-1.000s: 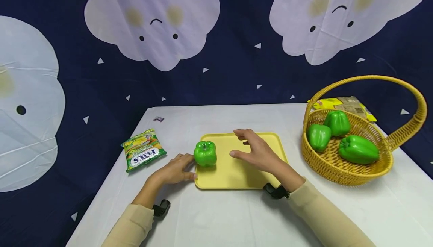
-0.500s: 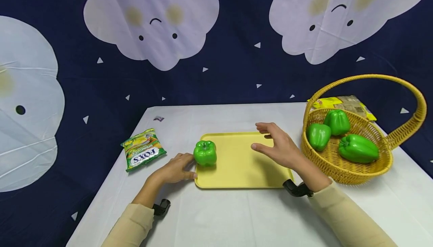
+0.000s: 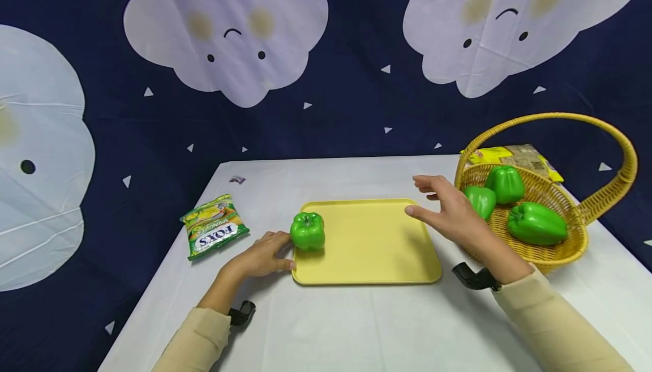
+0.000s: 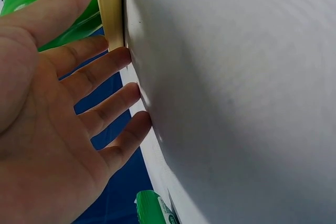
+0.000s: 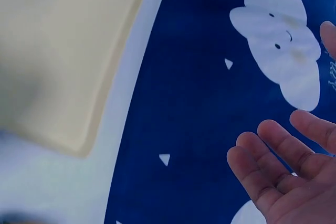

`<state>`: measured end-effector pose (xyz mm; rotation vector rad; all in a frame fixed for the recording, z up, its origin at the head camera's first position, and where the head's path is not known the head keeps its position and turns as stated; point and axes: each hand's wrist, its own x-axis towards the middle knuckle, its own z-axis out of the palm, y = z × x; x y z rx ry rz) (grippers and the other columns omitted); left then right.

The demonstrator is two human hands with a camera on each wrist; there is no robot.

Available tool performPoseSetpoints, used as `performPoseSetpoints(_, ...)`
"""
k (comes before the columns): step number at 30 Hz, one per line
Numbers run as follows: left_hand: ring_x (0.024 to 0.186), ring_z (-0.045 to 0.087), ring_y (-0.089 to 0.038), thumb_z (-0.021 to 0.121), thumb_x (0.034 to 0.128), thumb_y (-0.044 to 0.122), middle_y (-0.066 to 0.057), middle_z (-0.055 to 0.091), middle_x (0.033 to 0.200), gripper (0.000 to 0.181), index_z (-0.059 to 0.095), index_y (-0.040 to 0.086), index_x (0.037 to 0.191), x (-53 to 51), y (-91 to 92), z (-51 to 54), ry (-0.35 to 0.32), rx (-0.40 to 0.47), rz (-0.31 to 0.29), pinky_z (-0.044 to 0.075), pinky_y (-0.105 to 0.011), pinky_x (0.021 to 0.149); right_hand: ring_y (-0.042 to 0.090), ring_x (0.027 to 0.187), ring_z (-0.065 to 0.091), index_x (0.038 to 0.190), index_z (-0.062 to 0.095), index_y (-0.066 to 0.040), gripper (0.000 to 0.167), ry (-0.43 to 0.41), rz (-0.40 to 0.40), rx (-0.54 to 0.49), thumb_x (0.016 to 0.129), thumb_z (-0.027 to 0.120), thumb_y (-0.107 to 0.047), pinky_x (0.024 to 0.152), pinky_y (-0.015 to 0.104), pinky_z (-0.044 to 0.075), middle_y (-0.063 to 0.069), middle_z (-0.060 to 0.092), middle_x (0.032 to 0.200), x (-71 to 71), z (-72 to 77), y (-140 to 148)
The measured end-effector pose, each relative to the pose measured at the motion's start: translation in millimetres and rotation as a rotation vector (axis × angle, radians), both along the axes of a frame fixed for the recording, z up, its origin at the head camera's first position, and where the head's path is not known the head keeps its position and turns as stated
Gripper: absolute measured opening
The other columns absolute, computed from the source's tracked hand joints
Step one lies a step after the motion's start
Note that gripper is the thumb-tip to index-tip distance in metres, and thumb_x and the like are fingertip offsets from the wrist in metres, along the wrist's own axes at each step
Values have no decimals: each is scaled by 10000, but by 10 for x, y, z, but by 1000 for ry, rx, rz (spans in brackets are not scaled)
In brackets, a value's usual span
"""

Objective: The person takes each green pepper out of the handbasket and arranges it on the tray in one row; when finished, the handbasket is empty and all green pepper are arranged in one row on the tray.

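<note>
The tray (image 3: 367,247) (pepper (image 3: 308,232) on its left) lies between packet (image 3: 215,227) and basket (image 3: 542,191).

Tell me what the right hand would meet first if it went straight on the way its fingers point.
Probably the dark backdrop: the right hand points forward and leftward, and the way looks free until then, though depth is unclear.

Backdrop (image 3: 351,123): navy fabric, creased, printed with large pale clouds (image 3: 224,75), inverted smiling faces (image 3: 232,45), small white triangles (image 3: 386,69). Table (image 3: 336,332): set before backdrop, dressed in white tablecloth (image 3: 356,176). Light: even, soft shadows (image 3: 471,312) on cloth.
</note>
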<state>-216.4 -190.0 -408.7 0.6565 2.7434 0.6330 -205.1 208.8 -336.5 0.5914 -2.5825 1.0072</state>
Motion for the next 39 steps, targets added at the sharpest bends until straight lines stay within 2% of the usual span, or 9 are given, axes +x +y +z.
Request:
performPoseSetpoints(8, 1354, 358, -353, 710, 818, 362, -128, 443, 1454, 754, 384, 80, 1436, 1, 0, 7, -6, 4, 5, 278, -566, 1116, 376, 1141, 521, 1360, 431, -26, 603, -34, -31, 36, 871, 676, -279, 923, 503, 459, 211, 518, 1280, -4, 119, 203)
performPoseSetpoints(16, 1359, 353, -351, 712, 817, 358, -128, 440, 1456, 754, 383, 81, 1437, 0, 5, 7, -12, 3, 16, 272, -561, 1124, 411, 1130, 526, 1377, 408, -42, 647, -71, -100, 95, 871, 666, -351, 901, 569, 454, 223, 486, 1335, -4, 258, 404)
performPoseSetpoints(23, 1360, 352, -343, 707, 819, 368, -123, 442, 1456, 752, 384, 86, 1437, -9, 2, -14, -12, -4, 17, 275, -549, 1127, 411, 1163, 500, 1374, 395, -12, 669, -115, -146, 98, 873, 658, -368, 931, 555, 441, 223, 467, 1336, -73, 336, 627)
performPoseSetpoints(26, 1357, 355, -344, 707, 820, 365, -125, 444, 1453, 746, 388, 81, 1433, -8, 3, -12, -9, -3, 14, 277, -551, 1125, 430, 1170, 479, 1370, 391, 15, 667, -110, -154, 111, 879, 653, -352, 923, 567, 428, 257, 463, 1324, -113, 366, 742)
performPoseSetpoints(29, 1357, 354, -348, 707, 821, 363, -128, 444, 1453, 744, 389, 80, 1432, -8, 5, -8, -10, -4, 15, 275, -556, 1124, 436, 1188, 458, 1396, 366, 10, 704, -123, -178, 129, 880, 645, -379, 926, 576, 414, 271, 455, 1331, -151, 385, 847)
performPoseSetpoints(32, 1361, 350, -346, 706, 821, 366, -124, 440, 1457, 746, 387, 86, 1434, -10, 11, -7, -15, -9, 19, 270, -555, 1127, 446, 1206, 437, 1425, 332, 3, 766, -174, -206, 150, 876, 625, -444, 934, 591, 402, 282, 432, 1351, -190, 379, 933)
performPoseSetpoints(35, 1364, 346, -344, 705, 820, 372, -121, 435, 1460, 751, 384, 87, 1437, -9, 12, -9, -19, -8, 24, 266, -556, 1129, 454, 1220, 418, 1434, 317, 14, 812, -228, -227, 178, 871, 604, -496, 943, 607, 388, 298, 416, 1358, -239, 354, 998)
performPoseSetpoints(39, 1363, 347, -341, 704, 818, 385, -117, 434, 1461, 759, 383, 87, 1438, -10, 6, -16, -16, -8, 25, 268, -556, 1128, 463, 1213, 418, 1431, 312, 36, 828, -260, -248, 208, 875, 590, -511, 946, 624, 370, 321, 425, 1335, -312, 308, 1064)
